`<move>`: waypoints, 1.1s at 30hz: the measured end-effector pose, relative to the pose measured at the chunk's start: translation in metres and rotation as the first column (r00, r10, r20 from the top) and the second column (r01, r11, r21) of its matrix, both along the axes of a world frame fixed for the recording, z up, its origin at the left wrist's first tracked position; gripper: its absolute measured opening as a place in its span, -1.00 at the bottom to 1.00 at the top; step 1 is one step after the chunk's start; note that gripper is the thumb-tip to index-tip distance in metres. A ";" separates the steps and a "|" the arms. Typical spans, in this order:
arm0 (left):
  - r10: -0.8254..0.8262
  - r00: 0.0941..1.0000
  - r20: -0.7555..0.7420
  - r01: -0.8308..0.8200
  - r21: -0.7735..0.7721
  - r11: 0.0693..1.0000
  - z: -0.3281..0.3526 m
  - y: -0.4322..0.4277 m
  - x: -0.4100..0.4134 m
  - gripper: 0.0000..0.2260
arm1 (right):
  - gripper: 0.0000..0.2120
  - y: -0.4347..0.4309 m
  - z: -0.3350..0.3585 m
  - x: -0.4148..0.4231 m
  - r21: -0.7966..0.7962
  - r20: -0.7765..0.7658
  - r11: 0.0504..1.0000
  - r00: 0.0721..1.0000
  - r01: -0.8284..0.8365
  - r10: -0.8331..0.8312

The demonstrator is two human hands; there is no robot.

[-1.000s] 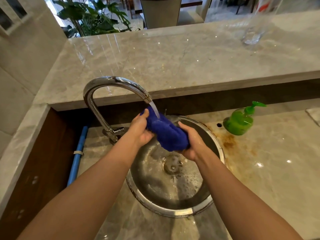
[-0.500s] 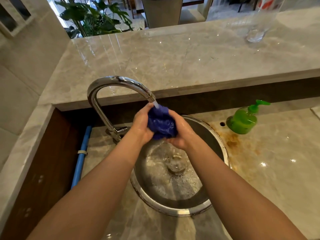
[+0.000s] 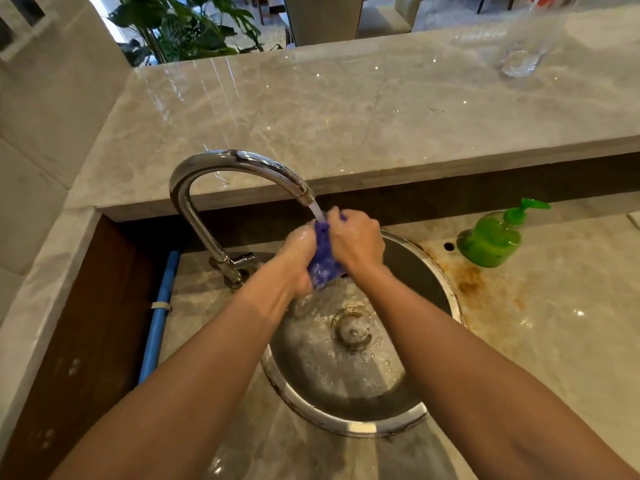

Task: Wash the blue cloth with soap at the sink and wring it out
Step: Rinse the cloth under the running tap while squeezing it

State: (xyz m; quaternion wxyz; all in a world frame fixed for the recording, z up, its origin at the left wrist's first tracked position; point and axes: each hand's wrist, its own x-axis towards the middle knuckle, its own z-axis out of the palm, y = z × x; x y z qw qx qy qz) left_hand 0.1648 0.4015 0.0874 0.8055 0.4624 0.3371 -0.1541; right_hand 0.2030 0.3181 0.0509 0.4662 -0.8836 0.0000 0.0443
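The round stainless-steel sink basin [image 3: 349, 424] is set into the lower marble counter [image 3: 554, 341], with its far rim close under the overhanging edge of the raised marble ledge [image 3: 346, 116]. Open counter lies to the right of the basin, stained brown near the rim; the green pump soap bottle [image 3: 493, 239] stands near the counter's far edge, well apart from the hands. The curved chrome tap [image 3: 221, 202] rises at the basin's far-left rim, and its spout ends directly above the hands. The left hand [image 3: 298, 261] and right hand [image 3: 356, 242] are both clenched around the blue cloth [image 3: 323, 259], held above the basin's far side under the water stream. The cloth is bunched into a compact wad, wet, with pale suds on its surface.
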 end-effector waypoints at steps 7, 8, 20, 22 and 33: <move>-0.098 0.993 0.066 0.105 -0.115 0.988 -0.007 0.014 -0.003 -0.72 | -0.60 -0.020 -0.022 -0.007 0.628 -0.671 0.680 0.706 0.380 0.225; -0.076 0.992 0.098 0.089 -0.141 0.986 -0.007 0.018 -0.003 -0.76 | -0.55 -0.025 -0.024 -0.009 0.656 -0.698 0.624 0.655 0.424 0.289; 0.121 0.976 0.183 -0.093 -0.155 0.983 -0.012 0.023 0.007 -0.67 | -0.54 -0.036 -0.034 -0.024 0.545 -0.714 0.782 0.656 0.302 0.244; 0.124 0.970 0.210 -0.098 -0.130 0.987 -0.010 0.025 0.007 -0.73 | -0.60 -0.038 -0.031 -0.025 0.517 -0.695 0.815 0.684 0.261 0.221; -0.029 0.958 0.285 -0.006 0.123 0.992 -0.005 0.018 -0.006 -0.73 | -0.73 -0.037 -0.013 -0.026 0.732 -0.498 0.646 0.818 0.218 0.287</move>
